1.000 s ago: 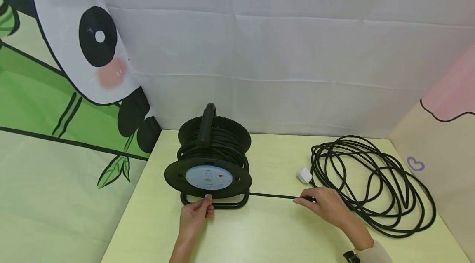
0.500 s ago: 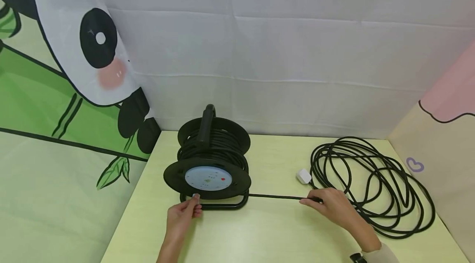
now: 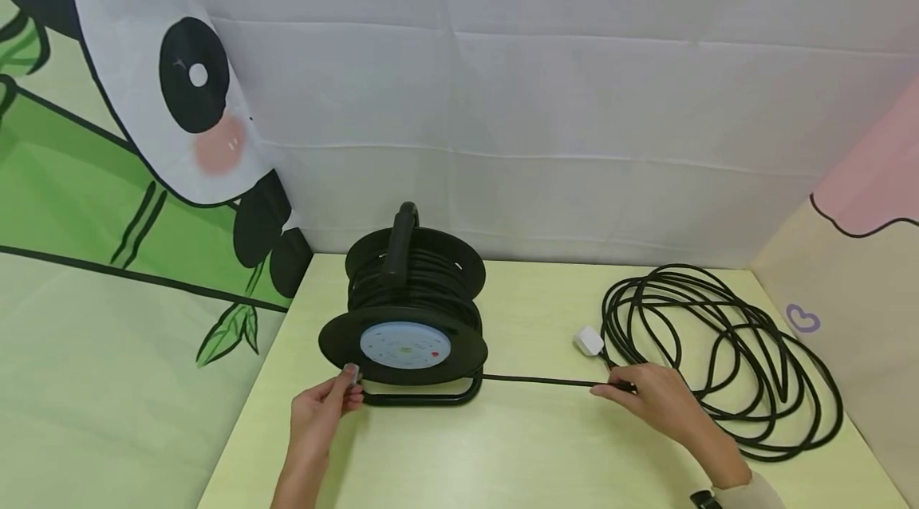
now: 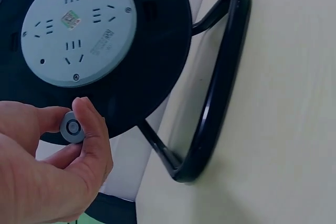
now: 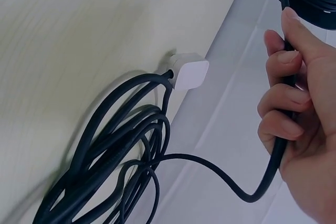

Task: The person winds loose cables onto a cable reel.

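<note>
A black cable reel [image 3: 333, 345] stands upright on the table, cable wound around its drum and a pale socket panel [image 4: 79, 30] on its front disc. My left hand [image 3: 313, 417] pinches the small grey crank knob [image 4: 72, 128] at the disc's lower left between thumb and fingers. From the reel a taut black cable [image 3: 538, 380] runs right to my right hand [image 3: 655, 401]. In the right wrist view that hand's fingers curl around the cable [image 5: 275, 163], which sags below the hand toward a loose coil. Part of the knob is hidden by the fingers.
A loose coil of black cable [image 3: 838, 405] lies at the right of the table [image 3: 502, 453]. Beside it, on its left, rests a white plug [image 3: 589, 341]. The reel's black tube stand [image 4: 218, 93] touches the tabletop. A light cloth backdrop [image 3: 574, 134] rises behind.
My left hand has moved left and slightly up with the knob. The front disc has turned clockwise, its red dot sinking on the right. My right hand has shifted slightly to the right.
</note>
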`<action>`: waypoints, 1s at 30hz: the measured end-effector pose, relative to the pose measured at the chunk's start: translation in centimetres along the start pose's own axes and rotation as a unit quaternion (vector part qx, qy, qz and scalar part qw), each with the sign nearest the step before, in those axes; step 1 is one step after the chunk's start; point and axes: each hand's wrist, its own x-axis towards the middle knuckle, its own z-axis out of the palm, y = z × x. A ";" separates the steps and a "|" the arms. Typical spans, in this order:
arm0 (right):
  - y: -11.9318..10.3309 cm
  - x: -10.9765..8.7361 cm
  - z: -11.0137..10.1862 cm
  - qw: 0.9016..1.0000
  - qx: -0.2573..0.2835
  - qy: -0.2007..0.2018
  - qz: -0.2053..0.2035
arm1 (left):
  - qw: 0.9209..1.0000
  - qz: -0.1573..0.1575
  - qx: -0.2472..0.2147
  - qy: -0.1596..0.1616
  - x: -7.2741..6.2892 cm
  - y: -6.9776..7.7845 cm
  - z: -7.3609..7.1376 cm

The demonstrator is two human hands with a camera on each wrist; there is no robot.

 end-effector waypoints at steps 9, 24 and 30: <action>0.7 -0.8 -0.7 1.000 -0.004 -0.005 0.025 | 1.000 0.004 0.008 0.018 -0.4 2.6 -0.9; 1.9 -1.9 -1.6 0.998 -0.003 -0.005 0.063 | 0.999 0.039 0.024 0.024 -1.5 6.3 -1.0; 2.4 -2.4 -1.3 0.998 -0.006 -0.008 0.069 | 0.998 0.057 0.013 0.017 -2.3 7.8 -0.3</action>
